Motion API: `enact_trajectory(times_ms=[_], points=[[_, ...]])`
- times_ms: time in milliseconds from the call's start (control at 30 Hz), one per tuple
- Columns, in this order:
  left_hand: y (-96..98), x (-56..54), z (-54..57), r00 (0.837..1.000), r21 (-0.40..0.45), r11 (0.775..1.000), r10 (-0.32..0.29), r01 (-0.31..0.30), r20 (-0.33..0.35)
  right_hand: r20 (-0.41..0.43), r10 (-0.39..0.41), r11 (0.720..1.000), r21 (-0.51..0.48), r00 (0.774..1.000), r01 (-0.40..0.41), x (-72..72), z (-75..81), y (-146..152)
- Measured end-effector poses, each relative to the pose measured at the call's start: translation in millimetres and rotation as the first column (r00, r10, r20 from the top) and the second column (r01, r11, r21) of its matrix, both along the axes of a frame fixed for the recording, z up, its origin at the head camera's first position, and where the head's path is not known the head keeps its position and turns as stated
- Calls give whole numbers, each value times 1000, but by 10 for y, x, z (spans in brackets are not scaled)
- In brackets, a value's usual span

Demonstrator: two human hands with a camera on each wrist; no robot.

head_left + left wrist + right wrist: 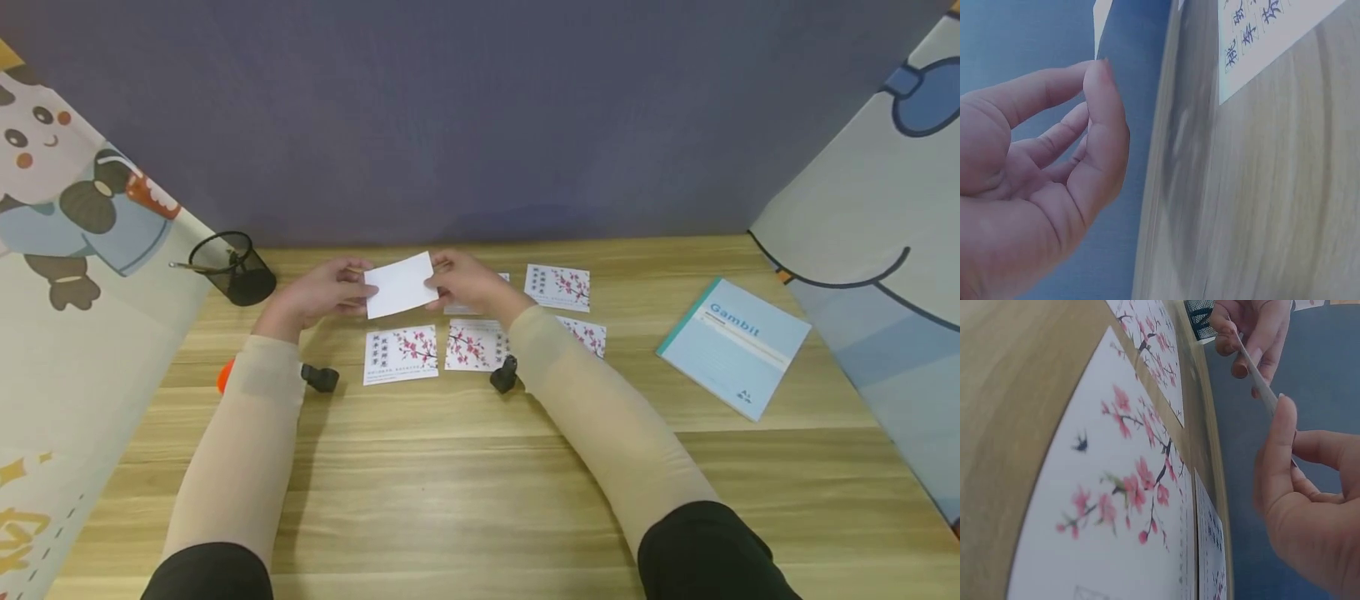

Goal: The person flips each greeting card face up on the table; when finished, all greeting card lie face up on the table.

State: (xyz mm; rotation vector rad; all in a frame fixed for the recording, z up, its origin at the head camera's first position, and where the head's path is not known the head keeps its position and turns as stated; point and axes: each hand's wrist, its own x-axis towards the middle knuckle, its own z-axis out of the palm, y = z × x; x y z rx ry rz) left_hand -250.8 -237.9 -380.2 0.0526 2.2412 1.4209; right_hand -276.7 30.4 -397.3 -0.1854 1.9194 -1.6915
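Between both hands a card (401, 286) is held up off the table, its plain white side toward the head camera. My left hand (321, 292) pinches its left edge between thumb and fingers. At the opposite edge my right hand (471, 283) pinches it the same way; the right wrist view shows the card (1261, 381) nearly edge-on. Below lies a card with pink blossoms and dark characters (401, 354), beside a second blossom card (468, 344). Further blossom cards lie to the right, one at the back (557, 287) and others partly hidden by the right hand and forearm.
A light blue notebook (735, 346) marked "Gambit" lies at the right. The black mesh pen holder (251, 279) stands at the back left corner. An orange object (225, 377) is mostly hidden by the left forearm. A dark wall panel (480, 125) borders the table's back.
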Motion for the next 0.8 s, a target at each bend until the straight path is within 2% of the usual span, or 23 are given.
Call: enact_trajectory(times_ms=[133,433,800], points=[[27,9,14,1000,31,1000,-3,3,-9,-9,-12,1000,-3,1000,12,-5,-13,35],[104,20,25,995,82,997,23,-15,-97,-46,-25,999,29,999,26,-22,-68,124],[226,70,45,969,54,998,26,-13,-247,-65,-52,997,51,997,56,-11,-58,180]])
